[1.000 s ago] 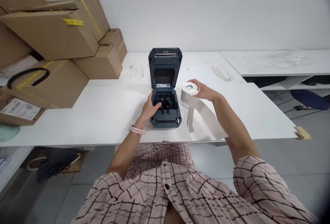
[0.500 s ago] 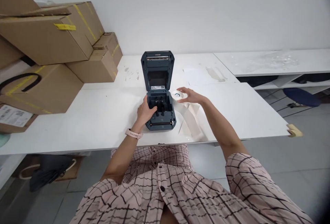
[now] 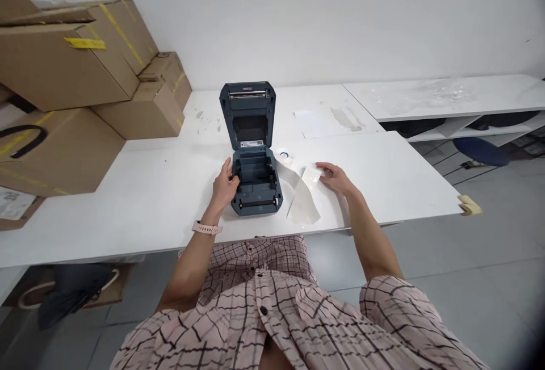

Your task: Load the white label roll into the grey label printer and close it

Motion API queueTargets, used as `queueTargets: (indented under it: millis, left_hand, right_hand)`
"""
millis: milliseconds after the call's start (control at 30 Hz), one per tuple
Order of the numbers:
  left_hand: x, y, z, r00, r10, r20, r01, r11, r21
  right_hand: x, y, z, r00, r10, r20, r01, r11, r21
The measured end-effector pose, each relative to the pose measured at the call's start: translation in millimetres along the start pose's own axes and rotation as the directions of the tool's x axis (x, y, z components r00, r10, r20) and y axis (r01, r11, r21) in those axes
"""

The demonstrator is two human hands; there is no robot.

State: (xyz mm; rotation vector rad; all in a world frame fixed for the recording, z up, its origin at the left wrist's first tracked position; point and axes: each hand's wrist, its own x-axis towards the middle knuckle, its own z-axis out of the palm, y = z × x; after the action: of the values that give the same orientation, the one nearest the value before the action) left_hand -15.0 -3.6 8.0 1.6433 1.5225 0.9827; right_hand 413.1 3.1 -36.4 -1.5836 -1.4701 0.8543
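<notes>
A dark blue-grey label printer (image 3: 255,195) stands on the table with its lid (image 3: 247,112) raised and its inner bay showing. At its left wall is my left hand (image 3: 224,185), thumb over the inner edge and fingers along the outside. A small white label roll (image 3: 284,158) rests just right of the printer. From it a paper strip (image 3: 303,202) curls out across the tabletop. My right hand (image 3: 334,177) pinches the strip near its far right end; the fingertips are partly hidden behind the paper.
Cardboard boxes (image 3: 63,69) are stacked at the left. A thin white sheet (image 3: 309,123) lies behind the roll. Clear plastic film (image 3: 443,92) lies on the right-hand table. Yellowish padding (image 3: 470,205) covers the table's front right corner, and a blue stool (image 3: 481,152) stands beyond.
My right hand has let go of the roll and moved right and down to the paper strip. My left thumb has shifted outward; the holders inside the printer now stand wide apart.
</notes>
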Motion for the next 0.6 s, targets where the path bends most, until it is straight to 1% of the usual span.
queueTargets:
  millis: [167, 333, 467, 600]
  left_hand:
    - [-1.5, 0.8, 2.0, 0.999, -0.036, -0.037, 0.033, 0.997, -0.073]
    - [-3.8, 3.8, 1.7, 0.998, -0.044, -0.053, 0.039, 0.996, -0.085]
    - [-4.5, 4.3, 2.5, 0.998, -0.032, -0.054, 0.026, 0.994, -0.109]
    - [-4.2, 2.5, 2.2, 0.998, -0.040, -0.052, 0.034, 0.993, -0.114]
  right_hand:
    - [10.2, -6.3, 17.2, 0.988, -0.088, 0.126, 0.092, 0.995, -0.024]
    - [21.6, -9.1, 31.4, 0.970, -0.147, 0.191, 0.153, 0.988, -0.016]
    - [18.6, -10.9, 33.6, 0.974, -0.129, 0.184, 0.126, 0.992, 0.029]
    - [11.4, -15.4, 24.9, 0.987, -0.072, 0.143, 0.058, 0.994, 0.097]
